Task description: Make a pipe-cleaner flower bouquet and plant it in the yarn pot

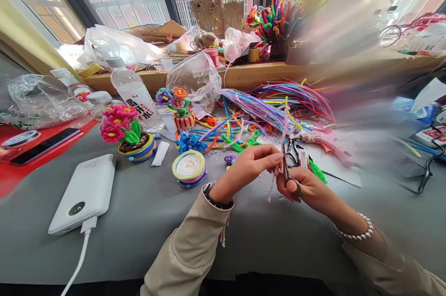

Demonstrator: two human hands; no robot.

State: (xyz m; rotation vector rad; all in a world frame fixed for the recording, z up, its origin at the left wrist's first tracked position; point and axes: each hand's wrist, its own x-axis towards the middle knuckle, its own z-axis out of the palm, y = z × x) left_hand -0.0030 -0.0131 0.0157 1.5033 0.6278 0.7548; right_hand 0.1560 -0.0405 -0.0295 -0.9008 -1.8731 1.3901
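Note:
My left hand pinches a pale pink pipe cleaner, one end rising above the fingers and another hanging below. In my right hand is a pair of dark scissors, fingers through the handle loops, blades pointing up beside the pipe cleaner. Whether the blades touch it I cannot tell. To the left of my hands stands a small round pot wrapped in yellow, blue and pink pipe cleaners with white filling. A purple pipe-cleaner flower and green pipe-cleaner leaves lie just behind my left hand.
Finished flower pots stand left, near a water bottle and a white power bank with its cable. Behind my hands lie bundled pipe cleaners and a pink glue gun. A cluttered wooden ledge runs behind. The right side is blurred.

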